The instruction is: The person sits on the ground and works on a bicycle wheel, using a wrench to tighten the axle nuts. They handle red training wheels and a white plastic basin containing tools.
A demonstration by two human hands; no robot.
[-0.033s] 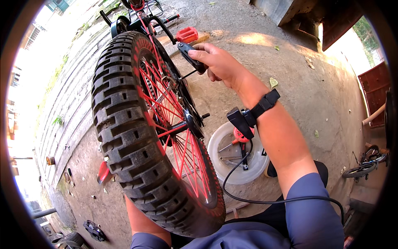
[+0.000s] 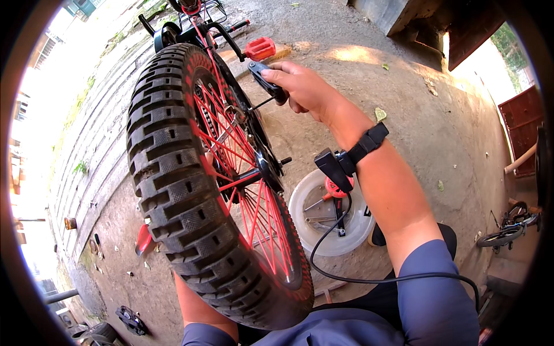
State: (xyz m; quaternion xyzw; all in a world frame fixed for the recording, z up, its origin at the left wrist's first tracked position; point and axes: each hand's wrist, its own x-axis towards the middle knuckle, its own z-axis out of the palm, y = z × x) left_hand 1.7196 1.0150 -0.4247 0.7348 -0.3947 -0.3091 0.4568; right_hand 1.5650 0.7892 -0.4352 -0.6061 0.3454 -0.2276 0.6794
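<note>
Before me stands a bicycle wheel with a thick, knobbly black tyre and red spokes. My right hand is closed around a black folding multi-tool. A thin hex key juts from that tool toward the black frame beside the wheel; whether its tip sits in a bolt is too small to tell. Below it, a black axle end sticks out to the right. Of my left arm only the forearm shows, at the lower left; the tyre hides the hand.
A red pedal sits just beyond my right hand. By my right forearm is a round whitish tray with tools in it. A black cable runs from my wrist strap. On the ground at left lie a red piece and a black pedal.
</note>
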